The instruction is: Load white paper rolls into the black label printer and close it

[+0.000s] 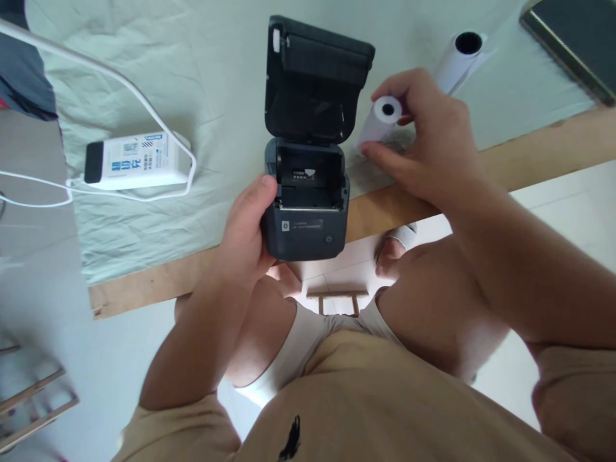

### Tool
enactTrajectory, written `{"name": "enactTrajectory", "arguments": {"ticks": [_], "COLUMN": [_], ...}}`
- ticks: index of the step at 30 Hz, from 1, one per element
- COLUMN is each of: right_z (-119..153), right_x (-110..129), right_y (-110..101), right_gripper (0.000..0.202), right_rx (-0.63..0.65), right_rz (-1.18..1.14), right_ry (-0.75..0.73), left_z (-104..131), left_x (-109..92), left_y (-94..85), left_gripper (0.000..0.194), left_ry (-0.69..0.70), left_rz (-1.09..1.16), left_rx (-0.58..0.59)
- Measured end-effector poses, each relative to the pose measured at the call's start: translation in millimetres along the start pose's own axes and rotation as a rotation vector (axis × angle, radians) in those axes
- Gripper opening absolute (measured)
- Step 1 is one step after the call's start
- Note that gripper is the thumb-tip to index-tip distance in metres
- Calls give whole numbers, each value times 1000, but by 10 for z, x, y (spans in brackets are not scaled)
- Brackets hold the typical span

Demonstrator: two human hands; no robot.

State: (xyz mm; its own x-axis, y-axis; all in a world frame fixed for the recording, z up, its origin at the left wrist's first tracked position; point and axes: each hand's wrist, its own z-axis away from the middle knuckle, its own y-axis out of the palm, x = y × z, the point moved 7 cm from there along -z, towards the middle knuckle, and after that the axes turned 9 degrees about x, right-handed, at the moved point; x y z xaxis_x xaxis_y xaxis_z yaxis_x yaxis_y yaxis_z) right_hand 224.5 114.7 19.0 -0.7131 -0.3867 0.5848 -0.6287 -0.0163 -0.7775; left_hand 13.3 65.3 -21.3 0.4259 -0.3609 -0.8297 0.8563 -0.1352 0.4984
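Note:
My left hand [250, 221] grips a black portable label printer [308, 231] by its left side, near the table's front edge. The printer's lid [315, 83] is swung up, and its paper bay shows no roll inside. To the right, my right hand [426, 138] has its thumb and fingers closed around a small white paper roll [380, 119] with a dark core hole. Some clear plastic lies under that hand. Just behind it stands a second, larger white roll [455, 61] with a wide black core and a loose paper end, partly hidden by my fingers.
On the left of the pale green cloth [212, 77] lies a white power bank [139, 160] with a white cable [129, 86] looped around it. A dark flat object [577, 45] is at the top right. The wooden table edge [158, 276] runs along the front.

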Motion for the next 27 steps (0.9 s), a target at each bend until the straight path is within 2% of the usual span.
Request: {"name": "enactTrajectory", "arguments": {"ticks": [3, 5, 8, 11, 13, 14, 16, 18, 19, 21, 23, 24, 27], "right_z": [-39, -21, 67, 122, 48, -13, -127, -165, -167, -163, -148, -137, -31], "right_x": [-119, -88, 26, -47, -222, -345, -636, -829, -875, -889, -854, -801, -460], "right_y": [95, 66, -201, -514, -571, -567, -525, -474, -456, -455, -498, -527, -626], "right_gripper": [48, 49, 38, 44, 56, 60, 63, 64, 64, 60, 64, 67, 63], "right_rx": [42, 18, -153, -341, -306, -261, -153, -92, -80, -103, -181, -229, -375], "right_rz": [32, 23, 76, 223, 307, 324, 291, 243, 226, 213, 164, 113, -85], "right_ry": [56, 2, -174, -287, -275, -212, 37, 252, 312, 325, 245, 155, -236], "left_z": [-7, -9, -11, -14, -18, -19, -20, -17, -16, -12, -10, -10, -11], "left_x": [-21, -26, -21, -26, -35, -38, -31, -23, -22, -27, -38, -37, -30], "left_y": [2, 1, 6, 1, 4, 6, 12, 15, 19, 34, 47, 54, 55], "left_gripper": [36, 38, 42, 42, 42, 41, 40, 36, 35, 33, 32, 32, 33], "left_ry": [5, 0, -18, -2, 23, 34, 34, 29, 30, 36, 45, 38, 10], "left_rz": [6, -4, -31, -25, -3, 9, 27, 41, 45, 50, 52, 45, 22], "left_rx": [-11, -5, 30, 47, 61, 69, 88, 99, 104, 113, 109, 106, 89]}}
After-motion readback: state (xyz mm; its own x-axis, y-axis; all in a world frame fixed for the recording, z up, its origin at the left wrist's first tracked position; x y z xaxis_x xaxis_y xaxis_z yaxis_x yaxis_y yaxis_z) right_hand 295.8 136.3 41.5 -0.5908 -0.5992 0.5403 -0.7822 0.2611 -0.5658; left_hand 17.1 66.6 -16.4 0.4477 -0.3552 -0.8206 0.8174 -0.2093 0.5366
